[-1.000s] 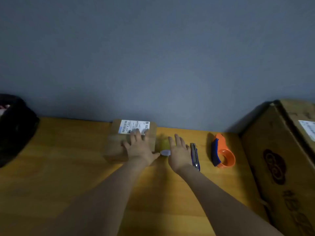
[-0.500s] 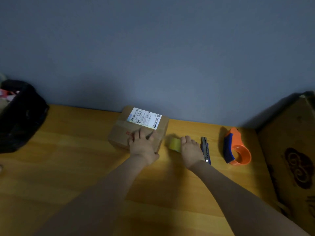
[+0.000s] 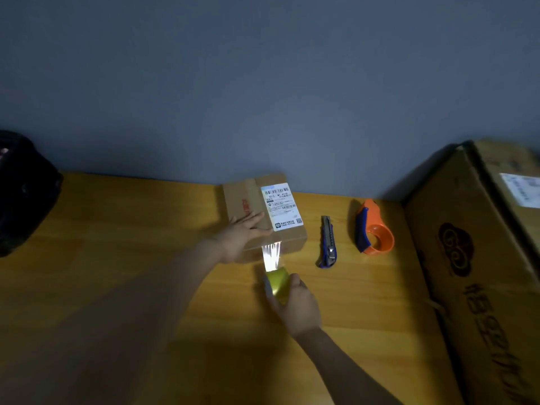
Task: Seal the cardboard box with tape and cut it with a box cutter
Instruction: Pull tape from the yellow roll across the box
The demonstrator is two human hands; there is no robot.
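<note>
Yellowish tape roll (image 3: 277,283) is gripped in the right hand (image 3: 296,306), fingers wrapped round it, with a shiny strip of tape (image 3: 271,255) stretched from the roll up to the near edge of the cardboard box (image 3: 263,211). Left hand (image 3: 241,239) lies flat and spread on the box top, just up and left of the right hand, pinning it to the wooden table (image 3: 117,258). So this looks like the taping step, cut not done yet. Box cutter (image 3: 328,242) sits up and to the right of the right hand, untouched; next move probably needs the strip kept taut while one hand goes for it
</note>
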